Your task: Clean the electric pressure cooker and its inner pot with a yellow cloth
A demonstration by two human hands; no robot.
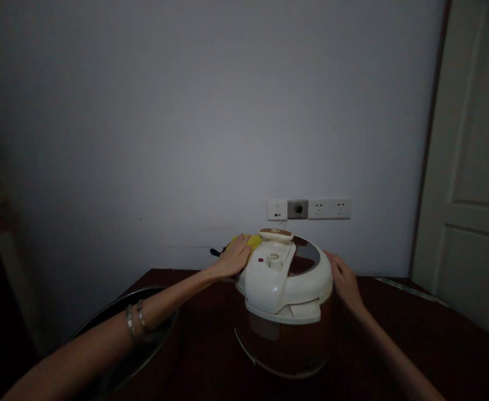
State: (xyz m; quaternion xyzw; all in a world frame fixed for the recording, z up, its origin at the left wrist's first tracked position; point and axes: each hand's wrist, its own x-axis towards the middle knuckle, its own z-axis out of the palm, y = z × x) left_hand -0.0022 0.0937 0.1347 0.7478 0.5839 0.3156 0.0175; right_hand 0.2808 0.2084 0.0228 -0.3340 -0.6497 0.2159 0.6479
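Note:
An electric pressure cooker (pixel 269 289) with a white lid and a brown body stands on the dark table in front of me. My left hand (pixel 234 257) presses a yellow cloth (pixel 254 241) against the upper left side of its lid. On the other side, my right hand (pixel 345 281) rests against the cooker with its fingers stretched out, the fingertips partly hidden behind the lid. A handle (pixel 276 234) tops the lid at the back, with a round valve (pixel 274 257) in front of it.
Below my left forearm is a large round basin (pixel 161 348) with a pale rim. Wall sockets (pixel 329 208) sit behind the cooker. A dark cord end (pixel 215 252) shows beside the cloth. A door (pixel 470 223) stands at the right, and a flat strip (pixel 411 291) lies on the table.

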